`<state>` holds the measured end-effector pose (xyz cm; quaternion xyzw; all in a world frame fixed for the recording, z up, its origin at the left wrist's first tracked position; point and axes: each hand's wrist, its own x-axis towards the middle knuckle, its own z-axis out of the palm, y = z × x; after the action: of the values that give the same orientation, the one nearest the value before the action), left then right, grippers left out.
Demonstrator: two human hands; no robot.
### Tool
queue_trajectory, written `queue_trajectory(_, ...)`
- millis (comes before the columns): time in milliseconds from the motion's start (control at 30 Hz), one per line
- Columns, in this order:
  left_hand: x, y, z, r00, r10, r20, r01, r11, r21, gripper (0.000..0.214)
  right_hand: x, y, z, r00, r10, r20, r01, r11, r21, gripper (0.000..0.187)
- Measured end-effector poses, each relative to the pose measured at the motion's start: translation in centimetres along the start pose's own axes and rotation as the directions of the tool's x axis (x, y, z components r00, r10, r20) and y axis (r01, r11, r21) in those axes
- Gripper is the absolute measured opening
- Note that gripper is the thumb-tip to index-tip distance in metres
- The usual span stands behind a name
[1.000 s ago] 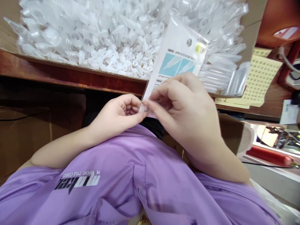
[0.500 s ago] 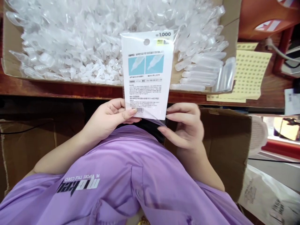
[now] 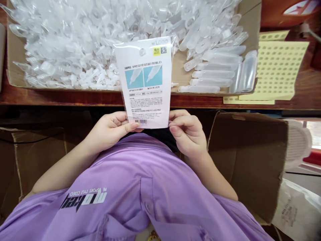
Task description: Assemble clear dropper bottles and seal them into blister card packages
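A clear plastic packet with a white printed card [image 3: 147, 100] inside stands upright between my hands, its back with two blue pictures and a barcode facing me. My left hand [image 3: 112, 129] grips its lower left corner, thumb in front and fingers behind. At the lower right edge, my right hand [image 3: 189, 130] pinches the packet between thumb and bent fingers. What lies behind the card is hidden. Beyond it, a shallow cardboard box [image 3: 250, 30] holds many translucent plastic nozzle pieces [image 3: 82, 50] and small tubes [image 3: 213, 74].
Yellow sticker sheets [image 3: 278, 70] with rows of dots lie right of the box on the dark red table [image 3: 75, 99]. Open cardboard boxes stand below the table at the right [image 3: 245, 160] and left [image 3: 40, 157]. A white printed bag [image 3: 296, 207] lies at lower right.
The packet has shifted left and tilts slightly. My right hand has closed from spread fingers at the clear flap into a pinch on the packet's edge; the flap no longer sticks out below.
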<state>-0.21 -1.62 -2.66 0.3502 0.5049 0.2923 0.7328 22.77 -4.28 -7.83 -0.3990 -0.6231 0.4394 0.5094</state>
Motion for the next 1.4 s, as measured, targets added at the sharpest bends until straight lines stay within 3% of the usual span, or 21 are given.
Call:
queue_trajectory(100, 0.2, -0.5, -0.3, 1.000, -0.013, -0.002, 0.013, 1.000, -0.025, 0.021, -0.4, -0.3, 0.8, 0.982, 0.181, -0.047, -0.176, 0.979, 0.101, 0.001)
queue_trajectory(233, 0.4, -0.9, -0.3, 1.000, -0.015, 0.000, 0.015, 0.997, -0.076, 0.022, -0.4, -0.5, 1.6, 0.921, 0.375, -0.108, -0.353, 0.918, 0.182, 0.012)
queue_trajectory(400, 0.8, -0.7, 0.0, 0.998, -0.030, 0.057, 0.029, 0.999, 0.019, 0.035, -0.3, -0.7, 1.9, 0.913, 0.381, -0.146, -0.353, 0.918, 0.182, 0.017)
queue_trajectory(500, 1.0, -0.5, 0.4, 1.000, 0.014, 0.025, -0.016, 0.994, 0.106, 0.041, -0.3, -0.9, 2.1, 0.899, 0.415, -0.142, -0.391, 0.905, 0.167, 0.022)
queue_trajectory(667, 1.1, -0.3, 1.1, 0.994, 0.062, -0.086, -0.056, 0.996, 0.070, 0.036, -0.1, -1.0, 2.3, 0.880, 0.455, -0.135, -0.440, 0.889, 0.130, 0.030)
queue_trajectory(867, 0.9, -0.4, 1.0, 1.000, 0.011, -0.023, -0.011, 1.000, -0.003, 0.020, -0.1, -0.9, 2.2, 0.881, 0.462, -0.104, -0.455, 0.887, 0.085, 0.034)
queue_trajectory(1067, 1.1, -1.2, -0.1, 0.998, -0.051, 0.022, 0.053, 0.997, -0.063, 0.017, 0.3, -0.7, 2.0, 0.852, 0.523, 0.012, -0.513, 0.830, 0.221, 0.040)
queue_trajectory(1267, 1.6, -1.7, -1.9, 0.995, -0.055, 0.083, 0.057, 0.998, -0.027, 0.015, 1.1, -0.4, 1.9, 0.795, 0.575, 0.193, -0.593, 0.669, 0.449, 0.034)
queue_trajectory(1400, 1.7, -1.7, -2.7, 0.978, -0.076, 0.193, 0.074, 0.997, 0.019, 0.021, 1.2, -0.2, 1.7, 0.738, 0.558, 0.379, -0.670, 0.535, 0.515, 0.027)
